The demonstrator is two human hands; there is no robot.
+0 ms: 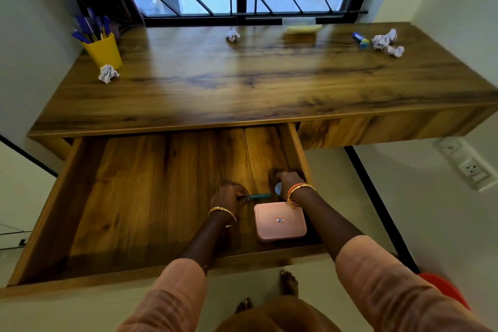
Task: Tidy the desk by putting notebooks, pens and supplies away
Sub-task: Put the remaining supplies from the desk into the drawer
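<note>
Two hands reach into the wooden desk's open drawer, smooth and wood-grained. Beside a rounded pink box, the left hand pinches a slim teal pen; the right hand curls round a small round bluish object.

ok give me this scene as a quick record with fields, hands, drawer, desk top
left hand: in the open drawer, holds a teal pen
right hand: in the drawer, grips a small round grey thing; what it is I cannot tell
drawer contents: pink box, lid on, near the front right
desk top: yellow cup of blue pens at the left, four paper balls, blue glue stick, yellow cloth by the window
</note>
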